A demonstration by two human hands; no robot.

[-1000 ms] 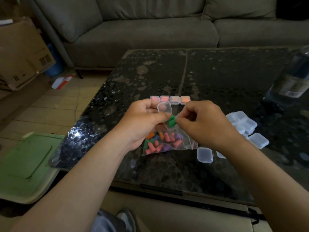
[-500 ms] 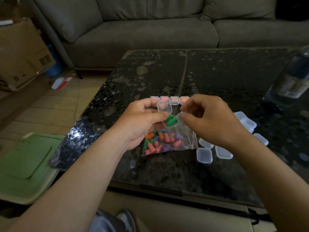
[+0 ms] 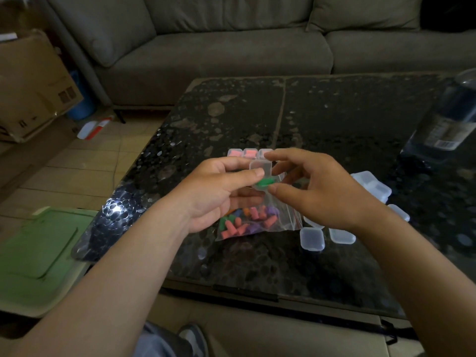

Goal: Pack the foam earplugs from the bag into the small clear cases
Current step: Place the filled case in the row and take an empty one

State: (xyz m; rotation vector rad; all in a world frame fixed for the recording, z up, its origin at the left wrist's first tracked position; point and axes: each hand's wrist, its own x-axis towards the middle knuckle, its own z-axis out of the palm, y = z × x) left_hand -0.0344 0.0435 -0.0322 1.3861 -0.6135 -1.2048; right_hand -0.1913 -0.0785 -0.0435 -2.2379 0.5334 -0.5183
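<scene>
Now left hand point(image 3: 219, 191) pinches a small clear case point(image 3: 260, 168) of green foam earplugs point(image 3: 266, 182).
Beside it, right hand point(image 3: 322, 194) fingers spread; clear earplug bag point(image 3: 255, 220) under them, three filled cases point(image 3: 249, 152) beyond, open black worktop point(image 3: 334, 119) farther.

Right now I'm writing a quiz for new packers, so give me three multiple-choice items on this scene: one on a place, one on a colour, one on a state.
1. The bag lies: A on the table; B on a chair; C on a shelf.
2. The earplugs in the held case are: A purple; B green; C white.
3. The case's lid is: A snapped shut; B missing; C raised.

Key: A, the bag rests flat on the dark table; B, green shows through the clear case; C, the lid stands up above the base in the left hand grip.
</scene>
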